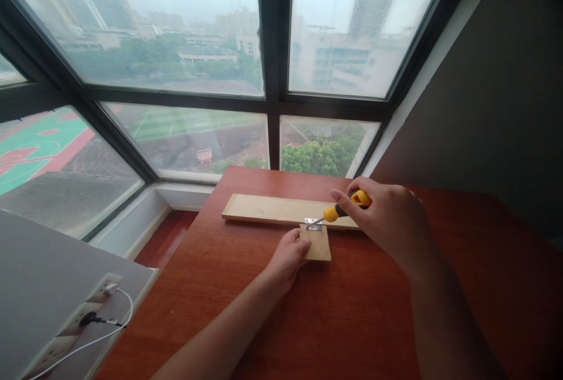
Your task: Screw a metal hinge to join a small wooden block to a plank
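Observation:
My left hand (290, 254) grips the left edge of a small square wooden board (317, 245), thumb on top. A silver metal hinge (314, 224) lies along the far edge of that board, joining it visually to a long pale wooden plank (272, 209) behind. In my right hand (389, 216) is a screwdriver with a yellow and black handle (332, 213), held at a slant. Its tip meets the hinge near the left side. Whether a screw sits under the tip is too small to tell.
Everything rests on a reddish-brown wooden table (211, 286). Large windows with dark frames (273, 63) stand beyond its far edge. At lower left, wall sockets (79, 318) hold a black plug and a white cable (131, 308). A dark wall (484, 110) rises at right.

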Available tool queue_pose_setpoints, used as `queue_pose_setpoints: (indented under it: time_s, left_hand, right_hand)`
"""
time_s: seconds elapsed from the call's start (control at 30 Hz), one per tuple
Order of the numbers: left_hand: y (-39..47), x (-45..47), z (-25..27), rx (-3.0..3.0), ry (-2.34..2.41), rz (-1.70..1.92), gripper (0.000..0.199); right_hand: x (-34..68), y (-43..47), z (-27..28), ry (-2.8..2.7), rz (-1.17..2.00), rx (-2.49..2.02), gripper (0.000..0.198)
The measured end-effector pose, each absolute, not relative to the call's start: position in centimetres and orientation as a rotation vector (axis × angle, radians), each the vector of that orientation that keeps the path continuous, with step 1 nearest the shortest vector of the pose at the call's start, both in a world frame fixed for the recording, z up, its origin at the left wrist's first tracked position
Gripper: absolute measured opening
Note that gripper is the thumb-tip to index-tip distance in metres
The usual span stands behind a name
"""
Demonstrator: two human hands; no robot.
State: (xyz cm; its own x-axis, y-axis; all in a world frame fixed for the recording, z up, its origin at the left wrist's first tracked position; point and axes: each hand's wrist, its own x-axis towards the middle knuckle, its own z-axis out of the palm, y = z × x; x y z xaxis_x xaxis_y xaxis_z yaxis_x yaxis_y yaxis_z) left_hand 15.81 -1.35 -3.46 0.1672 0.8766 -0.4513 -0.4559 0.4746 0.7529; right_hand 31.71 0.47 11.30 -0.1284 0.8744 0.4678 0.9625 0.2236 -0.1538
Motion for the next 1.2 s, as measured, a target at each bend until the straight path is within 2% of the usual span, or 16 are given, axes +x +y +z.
queue_pose_setpoints:
  time_s: [0.17,0.43,0.63,0.7,0.8,0.9,0.97,1.03,1.1,1.2]
  left_hand:
    - [-1.4,15.8,-3.5,0.506,1.007,1.008,0.022]
    - [-1.3,15.8,-3.7,0.493,0.99,1.026,0.025]
    - [-1.4,15.9,-3.7,0.486,0.969,1.037,0.025]
    - [-1.4,15.8,-3.7,0.483,0.975,1.034,0.024]
    - [-1.4,15.8,-3.5,0.476,0.977,1.032,0.024]
    - [-1.5,15.9,-3.3,0.471,0.979,1.038,0.024]
    - [-1.5,15.9,-3.4,0.475,0.978,1.045,0.025]
    - [-1.5,15.9,-3.5,0.487,0.976,1.047,0.026]
    - [-1.4,15.9,-3.7,0.5,0.976,1.046,0.026]
    - [-1.4,15.9,-4.0,0.507,0.976,1.04,0.028]
  right_hand:
    - [31.7,0.3,11.4,-2.081,-0.309,-1.636,0.036]
    - [31.9,-0.1,11.6,-2.162,-0.211,-1.523,0.028]
    - [31.5,0.0,11.6,-2.087,-0.307,-1.613,0.034]
    - [31.6,0.0,11.6,-2.098,-0.229,-1.611,0.032]
    - [32.1,-0.1,11.8,-2.168,0.05,-1.511,0.025]
    - [32.6,-0.1,12.0,-2.252,0.33,-1.3,0.034]
    - [32.7,0.1,11.9,-2.269,0.398,-1.213,0.037]
    - [32.3,0.4,11.6,-2.243,0.312,-1.254,0.035]
    - [31.7,0.8,11.1,-2.172,0.082,-1.404,0.035]
    - [31.0,1.2,10.6,-2.059,-0.157,-1.559,0.041]
